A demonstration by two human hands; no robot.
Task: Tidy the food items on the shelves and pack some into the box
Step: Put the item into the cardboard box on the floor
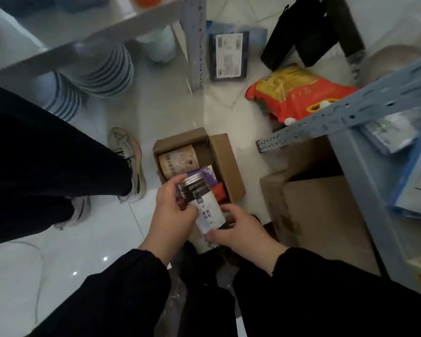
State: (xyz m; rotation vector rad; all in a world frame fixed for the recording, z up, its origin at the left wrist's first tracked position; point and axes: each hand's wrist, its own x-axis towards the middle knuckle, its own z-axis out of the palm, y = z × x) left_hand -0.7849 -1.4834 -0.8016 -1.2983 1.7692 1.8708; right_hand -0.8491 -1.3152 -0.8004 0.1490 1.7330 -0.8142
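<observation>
An open cardboard box (229,164) stands on the floor. In it lie a beige can (178,161) on its side, a purple packet (208,175) and something red (220,192). Both my hands hold a clear jar (209,210) with a silver lid and a white label, tilted above the box's near end. My left hand (173,215) grips its lid end. My right hand (238,229) grips its bottom end.
A second person's dark trouser leg (46,152) and shoe (129,156) are at the left. Grey metal shelves (350,113) stand right and top left. A larger cardboard box (314,203), a red and yellow bag (297,93) and a dark parcel (229,55) lie on the white floor.
</observation>
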